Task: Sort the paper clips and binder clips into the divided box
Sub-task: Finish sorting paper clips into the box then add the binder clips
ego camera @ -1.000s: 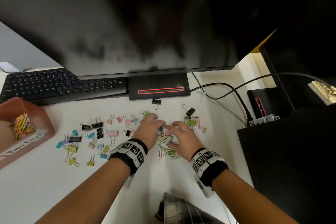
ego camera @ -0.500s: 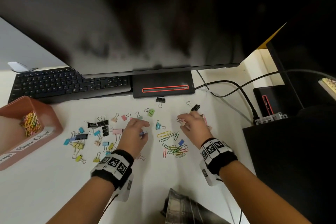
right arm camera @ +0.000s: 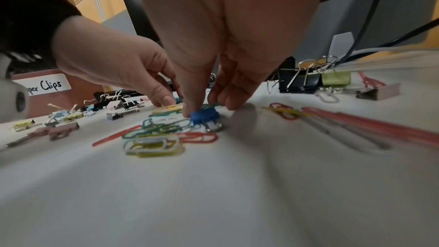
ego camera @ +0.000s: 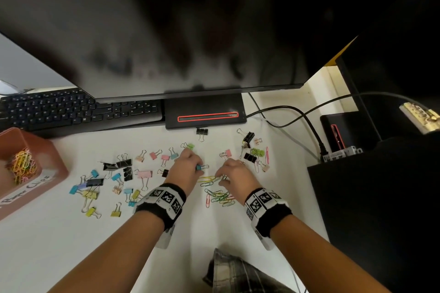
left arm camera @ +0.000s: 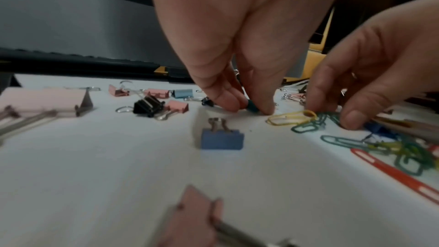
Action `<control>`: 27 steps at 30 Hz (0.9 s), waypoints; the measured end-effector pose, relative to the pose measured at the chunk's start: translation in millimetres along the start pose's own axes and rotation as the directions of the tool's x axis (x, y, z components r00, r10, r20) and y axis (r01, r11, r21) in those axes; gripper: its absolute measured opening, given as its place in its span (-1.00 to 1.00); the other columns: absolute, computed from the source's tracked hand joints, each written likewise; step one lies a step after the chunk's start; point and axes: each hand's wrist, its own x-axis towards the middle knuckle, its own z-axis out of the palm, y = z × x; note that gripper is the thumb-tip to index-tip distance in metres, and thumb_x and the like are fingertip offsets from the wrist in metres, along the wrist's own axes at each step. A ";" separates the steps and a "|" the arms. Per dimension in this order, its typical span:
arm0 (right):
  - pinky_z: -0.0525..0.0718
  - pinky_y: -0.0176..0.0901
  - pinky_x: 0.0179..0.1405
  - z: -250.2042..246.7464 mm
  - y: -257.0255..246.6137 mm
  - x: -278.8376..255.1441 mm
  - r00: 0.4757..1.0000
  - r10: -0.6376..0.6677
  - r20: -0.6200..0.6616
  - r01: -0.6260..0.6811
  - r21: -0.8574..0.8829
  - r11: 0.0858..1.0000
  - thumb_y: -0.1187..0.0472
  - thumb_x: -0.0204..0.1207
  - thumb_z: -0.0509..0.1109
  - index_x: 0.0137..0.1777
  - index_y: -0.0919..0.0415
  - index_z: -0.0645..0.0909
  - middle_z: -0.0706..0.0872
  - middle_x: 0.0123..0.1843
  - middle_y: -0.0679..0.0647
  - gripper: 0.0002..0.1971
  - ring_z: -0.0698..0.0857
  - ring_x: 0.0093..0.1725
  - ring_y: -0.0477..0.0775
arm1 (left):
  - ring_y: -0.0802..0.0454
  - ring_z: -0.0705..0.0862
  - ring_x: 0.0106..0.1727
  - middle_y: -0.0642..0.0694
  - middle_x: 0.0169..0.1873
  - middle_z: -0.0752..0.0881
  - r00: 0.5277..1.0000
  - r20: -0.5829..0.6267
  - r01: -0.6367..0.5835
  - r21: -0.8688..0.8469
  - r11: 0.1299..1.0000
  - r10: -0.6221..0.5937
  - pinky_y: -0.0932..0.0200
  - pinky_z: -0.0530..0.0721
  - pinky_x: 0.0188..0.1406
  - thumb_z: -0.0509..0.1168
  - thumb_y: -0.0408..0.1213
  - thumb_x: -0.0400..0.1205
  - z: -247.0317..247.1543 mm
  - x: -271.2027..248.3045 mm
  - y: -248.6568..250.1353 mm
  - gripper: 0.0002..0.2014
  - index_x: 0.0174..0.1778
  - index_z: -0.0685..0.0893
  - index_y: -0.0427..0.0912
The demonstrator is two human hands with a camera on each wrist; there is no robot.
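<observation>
The left hand pinches a small teal binder clip against the white desk, just left of the paper clip pile. The right hand has fingers curled down, its thumb and fingertips closing on a blue binder clip at the pile's far edge.

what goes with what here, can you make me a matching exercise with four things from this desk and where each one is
Things:
1. teal binder clip
2. dark blue binder clip
3. heap of paper clips
4. black binder clip

Places:
A. in the reddish box
B. pinched by the left hand
C. by the monitor base
D. under the right hand fingertips, among loose paper clips

Pairs: 1-B, 2-D, 3-A, 4-C
</observation>
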 end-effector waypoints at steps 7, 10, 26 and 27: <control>0.59 -0.11 0.04 -2.8 4.2 -2.8 0.999 0.053 0.010 -0.054 0.073 0.996 0.23 0.50 0.39 0.00 0.26 0.69 0.61 -0.06 0.14 -0.85 0.60 0.02 0.12 | 0.05 0.53 0.01 -0.02 0.08 0.46 0.991 -0.122 0.026 -0.169 0.985 -0.047 0.24 0.49 0.06 0.45 -0.23 0.48 0.0 -10.4 5.4 -0.62 0.20 0.57 -0.12; 0.63 -0.22 -0.09 -5.9 7.8 -4.4 0.999 0.054 0.000 -0.053 0.100 0.994 0.27 0.51 0.38 -0.05 0.27 0.69 0.56 -0.07 0.09 -0.90 0.65 -0.07 0.07 | 0.02 0.56 0.03 -0.08 0.19 0.47 0.988 -0.085 0.111 -0.173 0.979 -0.127 0.15 0.58 0.13 0.37 -0.37 0.53 3.1 -16.0 2.5 -0.56 0.33 0.49 -0.09; 0.72 -0.08 0.07 -36.8 59.0 -43.6 0.883 0.366 -0.295 -0.292 0.265 0.919 0.17 0.40 0.52 0.09 0.21 0.65 0.66 -0.15 0.02 -0.72 0.69 -0.10 0.03 | -0.01 0.52 -0.19 -0.12 -0.12 0.48 0.996 -0.083 0.041 0.068 0.997 -0.035 0.25 0.46 -0.11 0.30 -0.39 0.58 1.4 7.7 2.1 -0.95 -0.15 0.65 -0.30; 0.71 -0.08 0.08 -35.9 58.1 -40.5 0.879 0.375 -0.293 -0.299 0.274 0.914 0.16 0.40 0.52 0.08 0.21 0.66 0.64 -0.17 0.01 -0.72 0.68 -0.09 0.03 | -0.02 0.52 -0.19 -0.12 -0.13 0.50 0.996 -0.079 0.046 0.081 0.996 -0.040 0.23 0.47 -0.13 0.29 -0.39 0.58 1.0 7.3 3.3 -0.95 -0.16 0.63 -0.29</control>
